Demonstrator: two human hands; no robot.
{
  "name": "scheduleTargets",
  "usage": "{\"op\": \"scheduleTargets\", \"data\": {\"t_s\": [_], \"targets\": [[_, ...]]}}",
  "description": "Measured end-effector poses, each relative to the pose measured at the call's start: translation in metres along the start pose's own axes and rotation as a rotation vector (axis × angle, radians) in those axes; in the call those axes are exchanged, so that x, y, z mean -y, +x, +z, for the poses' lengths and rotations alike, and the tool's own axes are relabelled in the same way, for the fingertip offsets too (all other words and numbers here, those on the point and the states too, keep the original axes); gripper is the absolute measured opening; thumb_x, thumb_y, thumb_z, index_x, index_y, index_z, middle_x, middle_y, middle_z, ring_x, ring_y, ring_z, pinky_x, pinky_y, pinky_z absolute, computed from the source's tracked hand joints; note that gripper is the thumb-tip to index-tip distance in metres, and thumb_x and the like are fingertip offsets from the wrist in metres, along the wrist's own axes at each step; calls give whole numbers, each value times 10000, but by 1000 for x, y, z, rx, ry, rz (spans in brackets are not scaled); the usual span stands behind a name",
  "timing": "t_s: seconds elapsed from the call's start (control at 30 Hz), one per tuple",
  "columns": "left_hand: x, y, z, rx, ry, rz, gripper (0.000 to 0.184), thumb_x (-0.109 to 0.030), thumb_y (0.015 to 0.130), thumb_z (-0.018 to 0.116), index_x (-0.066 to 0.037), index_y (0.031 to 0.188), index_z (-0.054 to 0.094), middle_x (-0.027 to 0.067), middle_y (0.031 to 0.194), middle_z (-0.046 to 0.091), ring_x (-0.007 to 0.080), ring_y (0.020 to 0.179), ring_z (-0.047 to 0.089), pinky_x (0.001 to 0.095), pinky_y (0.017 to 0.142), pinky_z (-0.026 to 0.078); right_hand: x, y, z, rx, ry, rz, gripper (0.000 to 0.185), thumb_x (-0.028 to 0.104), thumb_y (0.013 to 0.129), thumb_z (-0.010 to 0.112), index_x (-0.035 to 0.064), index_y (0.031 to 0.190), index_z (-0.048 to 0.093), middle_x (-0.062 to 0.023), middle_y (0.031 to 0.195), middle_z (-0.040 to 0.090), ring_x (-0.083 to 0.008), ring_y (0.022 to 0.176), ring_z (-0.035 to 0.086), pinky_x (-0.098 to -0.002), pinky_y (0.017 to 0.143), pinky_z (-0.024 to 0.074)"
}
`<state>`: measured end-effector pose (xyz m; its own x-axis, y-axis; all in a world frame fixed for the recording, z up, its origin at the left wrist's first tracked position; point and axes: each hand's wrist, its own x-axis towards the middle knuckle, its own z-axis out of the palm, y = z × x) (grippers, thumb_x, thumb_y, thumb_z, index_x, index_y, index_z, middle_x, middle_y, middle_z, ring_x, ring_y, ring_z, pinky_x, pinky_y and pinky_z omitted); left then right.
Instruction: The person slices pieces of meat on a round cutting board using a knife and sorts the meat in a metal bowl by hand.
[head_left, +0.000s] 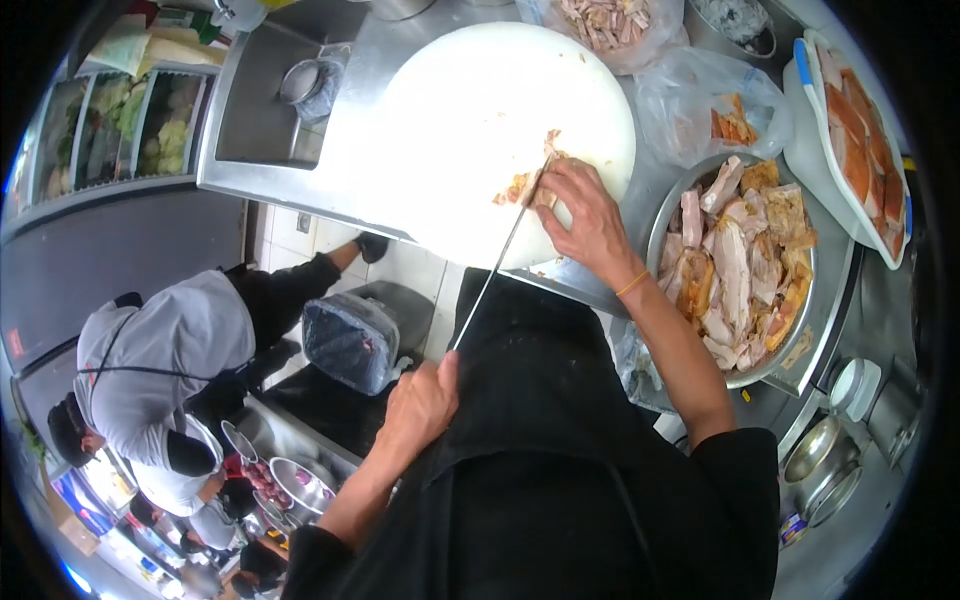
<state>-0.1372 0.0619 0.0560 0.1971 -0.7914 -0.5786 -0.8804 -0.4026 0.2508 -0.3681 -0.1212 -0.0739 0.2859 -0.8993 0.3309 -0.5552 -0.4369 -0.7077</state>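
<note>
My left hand (pixel 415 408) is closed around the handle of a long knife (pixel 500 254). The blade reaches up and to the right across a round white cutting board (pixel 470 120). At its far end the blade lies against a small piece of cooked meat (pixel 543 196). Bent fingers of my right hand (pixel 583 215) press on that piece, right beside the blade. Cut bits of meat (pixel 514 188) lie on the board left of the blade. How much of the piece sits under my right fingers is hidden.
To the right stand a metal bowl of meat chunks (pixel 655 235), plastic bags with cut meat (pixel 690 140) and a white tub with a meat tray (pixel 800 95). A sink (pixel 225 120) is at left. Below are a lined bin (pixel 350 345) and a co-worker bending (pixel 180 330).
</note>
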Motion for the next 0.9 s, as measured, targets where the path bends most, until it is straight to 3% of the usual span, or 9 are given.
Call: {"op": "scheduleTargets", "data": {"t_s": [0.13,0.33,0.67,0.8,0.9], "targets": [[-7,42,20,-51,-29,111,602,-430,1080,459,55,780,650,371,777,648,561,823,650,612,748,523,-1,-1,2,-4,-25,-40,290,44,834,676,-5,1120,666,-198,1256,623,-387,1235,565,-439,1056,492],[-19,44,1,-145,-121,84,609,-447,1083,449,47,785,646,384,785,642,575,806,640,636,752,506,-5,4,-15,113,18,-12,258,26,869,652,-11,1124,669,-194,1251,633,-376,1229,569,-435,1061,486],[-7,10,2,56,-31,-2,595,-439,1078,453,52,820,667,388,782,641,581,795,639,635,767,508,-13,-4,-5,17,44,-55,259,13,865,681,-12,1122,672,-178,1217,645,-371,1186,593,-432,1022,505],[-21,55,22,-47,-121,229,622,-442,1086,435,53,775,648,376,790,647,579,796,638,622,763,516,-16,0,-4,17,30,-67,244,14,869,684,-1,1112,678,-179,1212,650,-375,1169,603,-438,1009,510],[-34,61,10,-96,-147,100,605,-434,1089,439,53,794,644,372,794,647,583,800,629,628,765,505,-16,1,-5,4,18,-64,228,21,873,688,1,1100,680,-186,1206,656,-380,1159,609,-438,1000,515]]}}
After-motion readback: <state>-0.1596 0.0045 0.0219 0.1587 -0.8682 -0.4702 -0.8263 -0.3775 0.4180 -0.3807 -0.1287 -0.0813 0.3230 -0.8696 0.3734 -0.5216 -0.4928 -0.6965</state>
